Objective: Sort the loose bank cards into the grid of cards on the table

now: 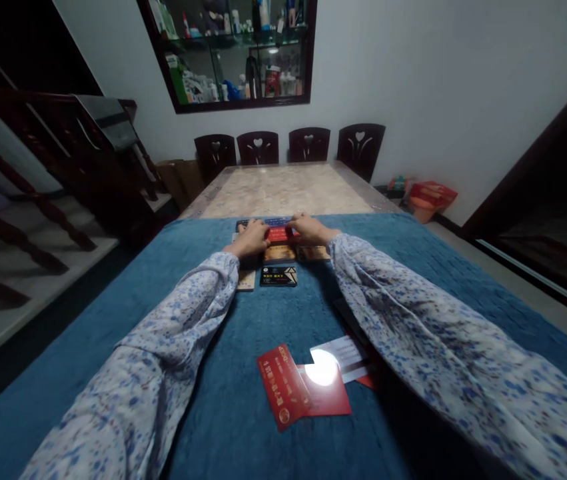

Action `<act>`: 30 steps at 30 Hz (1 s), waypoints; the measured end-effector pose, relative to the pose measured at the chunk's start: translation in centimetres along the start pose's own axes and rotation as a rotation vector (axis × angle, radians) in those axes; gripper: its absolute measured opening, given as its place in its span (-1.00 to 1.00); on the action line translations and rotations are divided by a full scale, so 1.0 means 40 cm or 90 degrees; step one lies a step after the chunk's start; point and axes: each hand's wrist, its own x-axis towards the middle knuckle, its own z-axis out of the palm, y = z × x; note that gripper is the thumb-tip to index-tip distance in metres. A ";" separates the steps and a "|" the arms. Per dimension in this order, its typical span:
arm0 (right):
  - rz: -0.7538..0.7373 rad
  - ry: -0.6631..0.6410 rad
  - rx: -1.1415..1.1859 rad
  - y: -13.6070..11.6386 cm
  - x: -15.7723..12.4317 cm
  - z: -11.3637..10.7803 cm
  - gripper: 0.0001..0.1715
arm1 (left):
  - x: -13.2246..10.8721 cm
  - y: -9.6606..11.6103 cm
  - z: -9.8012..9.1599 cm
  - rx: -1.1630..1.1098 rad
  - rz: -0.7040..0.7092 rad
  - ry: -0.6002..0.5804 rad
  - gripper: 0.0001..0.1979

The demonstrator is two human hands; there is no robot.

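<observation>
At the far part of the blue cloth (203,387), my left hand (252,239) and my right hand (309,231) are at opposite ends of a red card (279,235). The fingers of both hands are closed on its edges. Around it lie several cards in rows: a blue card (277,222) behind, a golden-brown card (279,253) in front, and a black VIP card (278,276) nearest me. A pale card (246,281) is partly under my left wrist. Another brownish card (314,253) sits beside my right hand, partly hidden.
Closer to me, a loose pile holds a red card with gold print (283,387), a second red card (330,400) with glare, and a white card (346,353). My right sleeve hides part of the pile. Dark wooden chairs (309,143) stand beyond the stone tabletop (288,190).
</observation>
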 end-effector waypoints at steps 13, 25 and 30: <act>0.000 -0.021 0.009 0.025 0.042 0.040 -0.63 | 0.033 -0.018 0.016 -0.011 0.013 -0.026 -0.64; -0.008 -0.032 0.012 0.036 0.061 0.051 -0.65 | 0.046 -0.021 0.024 -0.004 0.020 -0.043 -0.73; -0.026 -0.041 0.016 0.037 0.065 0.051 -0.64 | 0.047 -0.020 0.026 -0.009 0.019 -0.044 -0.77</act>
